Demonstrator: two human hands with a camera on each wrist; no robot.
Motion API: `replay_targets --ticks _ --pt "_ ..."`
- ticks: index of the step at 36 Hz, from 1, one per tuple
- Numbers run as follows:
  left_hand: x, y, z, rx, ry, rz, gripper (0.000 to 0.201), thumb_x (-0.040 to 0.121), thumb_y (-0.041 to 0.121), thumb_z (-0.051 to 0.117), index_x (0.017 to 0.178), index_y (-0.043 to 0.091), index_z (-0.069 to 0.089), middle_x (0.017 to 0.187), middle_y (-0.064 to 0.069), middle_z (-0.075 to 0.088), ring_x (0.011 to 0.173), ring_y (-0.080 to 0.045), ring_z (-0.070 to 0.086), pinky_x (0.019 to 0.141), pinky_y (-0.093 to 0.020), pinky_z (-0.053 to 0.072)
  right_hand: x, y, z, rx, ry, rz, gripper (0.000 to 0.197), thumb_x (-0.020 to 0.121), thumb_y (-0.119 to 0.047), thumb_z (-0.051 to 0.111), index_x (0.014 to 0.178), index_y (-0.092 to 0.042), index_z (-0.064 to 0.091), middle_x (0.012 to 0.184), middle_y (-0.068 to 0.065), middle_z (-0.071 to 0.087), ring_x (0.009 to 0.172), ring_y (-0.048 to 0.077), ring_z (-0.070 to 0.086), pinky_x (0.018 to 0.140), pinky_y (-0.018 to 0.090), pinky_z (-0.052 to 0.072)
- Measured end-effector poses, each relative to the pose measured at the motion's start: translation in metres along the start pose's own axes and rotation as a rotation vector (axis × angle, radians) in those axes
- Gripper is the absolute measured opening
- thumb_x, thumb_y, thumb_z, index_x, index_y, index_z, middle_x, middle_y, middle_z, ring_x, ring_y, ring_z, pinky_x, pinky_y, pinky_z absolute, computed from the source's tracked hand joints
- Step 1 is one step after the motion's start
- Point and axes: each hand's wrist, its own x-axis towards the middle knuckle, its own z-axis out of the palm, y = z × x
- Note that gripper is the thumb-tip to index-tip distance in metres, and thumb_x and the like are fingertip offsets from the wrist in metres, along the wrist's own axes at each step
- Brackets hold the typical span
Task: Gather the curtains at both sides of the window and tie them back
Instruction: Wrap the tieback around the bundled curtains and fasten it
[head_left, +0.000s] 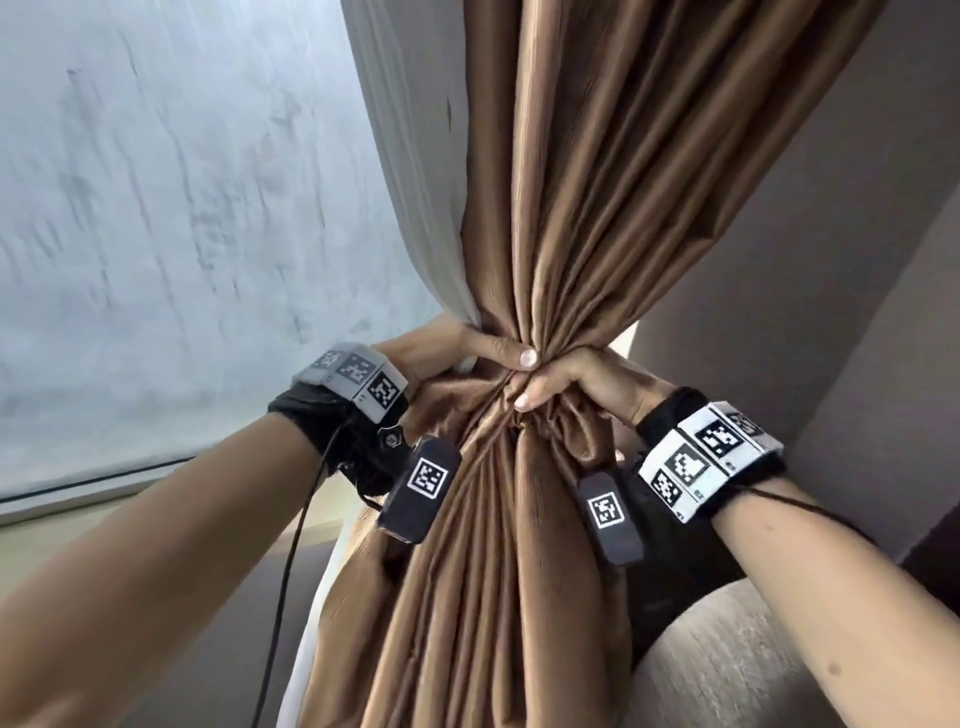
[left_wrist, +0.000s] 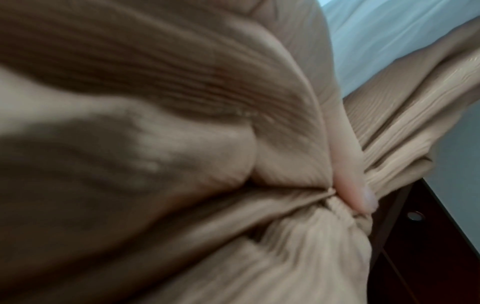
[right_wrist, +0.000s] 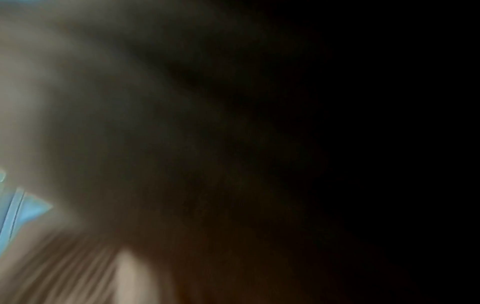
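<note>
Curtain (head_left: 597, 208) — brown, ribbed, gathered into one tight waist at mid-frame, fanning wide above and hanging in folds below. Pale lining (head_left: 415, 171) along its left edge, next to the window (head_left: 156, 208).
Left hand (head_left: 467, 345) — fingers curled round the waist from the left, thumb on the front. In the left wrist view, one fingertip (left_wrist: 363, 197) presses into the pinched cloth (left_wrist: 182, 102).
Right hand (head_left: 571, 382) — fingers curled round the same waist from the right, just under the left thumb; the two hands touch. Right wrist view dark and blurred, nothing sure.
Both wrists carry marker bands (head_left: 706, 457).
Wall (head_left: 831, 260) to the right, grey.
</note>
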Motion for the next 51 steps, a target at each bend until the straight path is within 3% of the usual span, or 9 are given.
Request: replay_targets --ticks 11,16,20,24,27,32,43,48,51 --pt "-0.01 0.001 -0.006 0.019 -0.011 -0.073 0.038 0.096 0.004 0.048 0.059 0.005 0.051 0.03 -0.006 0.049 0.023 -0.006 0.047 0.029 -0.01 0.033 -0.002 -0.014 -0.005 -0.307 -0.068 -0.009 0.047 0.058 -0.019 0.085 0.104 -0.018 0.075 0.101 0.006 0.076 0.098 0.026 0.072 0.099 0.046 0.051" --pt "0.0 -0.013 -0.009 -0.078 0.074 -0.075 0.026 0.072 0.017 0.067 0.095 0.008 0.066 0.075 -0.008 0.076 0.063 -0.014 0.072 0.055 -0.02 0.054 0.0 -0.022 -0.005 -0.438 -0.021 -0.04 0.033 0.068 -0.015 0.082 0.099 -0.021 0.074 0.088 -0.005 0.078 0.08 0.009 0.074 0.073 0.023 0.053" --pt "-0.001 -0.027 -0.005 -0.022 0.151 -0.003 0.015 0.091 0.022 0.061 0.104 0.014 0.064 0.08 0.006 0.076 0.072 -0.005 0.072 0.062 -0.016 0.055 0.001 -0.022 -0.004 -0.541 0.058 -0.063 0.038 0.064 -0.033 0.084 0.101 -0.027 0.074 0.096 -0.009 0.077 0.093 0.01 0.071 0.089 0.029 0.051" --pt "-0.007 -0.036 0.0 0.122 0.234 0.025 0.04 0.092 0.049 0.056 0.126 0.028 0.053 0.1 0.021 0.064 0.089 0.009 0.063 0.078 -0.005 0.049 0.004 -0.022 -0.001 -0.632 0.166 -0.036 0.039 0.057 -0.05 0.083 0.092 -0.035 0.074 0.093 -0.015 0.074 0.096 0.007 0.066 0.091 0.027 0.047" --pt "-0.013 -0.039 -0.001 0.291 0.307 -0.007 0.065 0.085 0.068 0.048 0.134 0.026 0.053 0.111 0.012 0.061 0.11 -0.008 0.06 0.086 -0.016 0.042 0.003 -0.022 0.006 -0.701 0.233 -0.037 0.065 0.045 -0.065 0.08 0.104 -0.039 0.072 0.106 -0.015 0.073 0.106 0.011 0.064 0.103 0.037 0.044" --pt "-0.019 -0.048 -0.005 0.554 0.45 -0.159 0.102 0.072 0.09 0.037 0.134 0.009 0.049 0.121 -0.011 0.063 0.106 -0.028 0.06 0.088 -0.031 0.045 -0.011 -0.019 0.016 -0.818 0.33 -0.11 0.062 0.075 -0.056 0.073 0.13 -0.029 0.06 0.133 -0.002 0.062 0.128 0.016 0.05 0.114 0.039 0.029" --pt "-0.011 -0.045 0.03 0.769 0.617 -0.155 0.082 0.093 0.065 0.04 0.136 -0.004 0.037 0.129 -0.024 0.052 0.118 -0.04 0.055 0.092 -0.039 0.043 -0.014 0.003 0.02 -0.887 0.671 -0.014 0.111 0.054 -0.092 0.054 0.135 -0.016 0.049 0.13 0.016 0.062 0.118 0.037 0.058 0.095 0.039 0.05" --pt "-0.021 -0.028 0.018 0.672 0.244 -0.115 0.047 0.094 0.055 0.052 0.086 0.01 0.064 0.082 -0.006 0.064 0.079 -0.024 0.061 0.067 -0.029 0.049 -0.021 0.008 0.01 -0.818 0.747 0.03 0.129 0.044 -0.094 0.058 0.136 -0.006 0.043 0.13 0.014 0.061 0.12 0.034 0.058 0.095 0.038 0.049" --pt "-0.029 -0.027 0.008 0.584 0.135 -0.179 0.019 0.083 0.021 0.074 0.072 0.013 0.061 0.065 -0.002 0.061 0.066 -0.02 0.059 0.065 -0.028 0.046 -0.022 0.005 0.005 -0.804 0.729 0.059 0.139 0.029 -0.1 0.055 0.135 -0.011 0.048 0.132 0.01 0.061 0.121 0.031 0.058 0.098 0.04 0.049"
